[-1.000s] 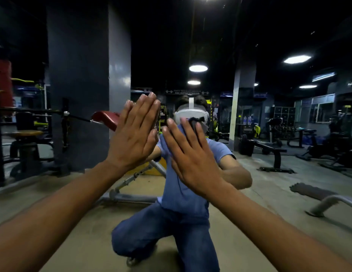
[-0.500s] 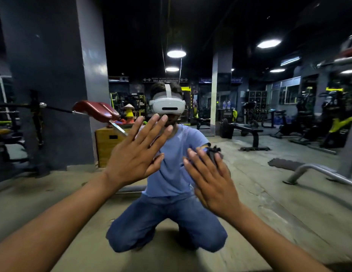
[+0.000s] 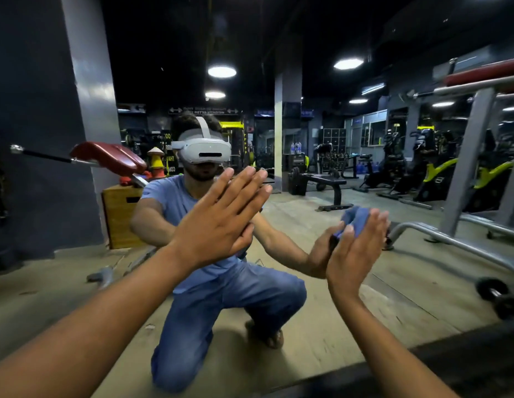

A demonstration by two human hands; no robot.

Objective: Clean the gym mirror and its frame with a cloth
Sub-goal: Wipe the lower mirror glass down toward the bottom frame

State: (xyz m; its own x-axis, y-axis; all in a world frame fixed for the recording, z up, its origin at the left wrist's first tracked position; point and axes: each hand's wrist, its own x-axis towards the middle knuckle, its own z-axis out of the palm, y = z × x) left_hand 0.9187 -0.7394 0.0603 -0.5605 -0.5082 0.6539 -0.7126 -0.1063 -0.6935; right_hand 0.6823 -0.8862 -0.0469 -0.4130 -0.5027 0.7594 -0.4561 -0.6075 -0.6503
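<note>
gym mirror (image 3: 307, 124): right hand (image 3: 353, 254) flat, presses blue cloth (image 3: 354, 218) against glass.

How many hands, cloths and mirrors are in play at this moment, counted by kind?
Hands: 2, the left hand flat on the glass and the right hand pressing the cloth
Cloths: 1, the blue cloth
Mirrors: 1, the mirror
Total: 4

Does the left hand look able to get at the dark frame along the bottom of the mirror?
Probably yes. The left hand lies flat and bare on the mirror, holding nothing, and nothing shows between it and the bottom frame. The right hand presses the cloth.
</note>
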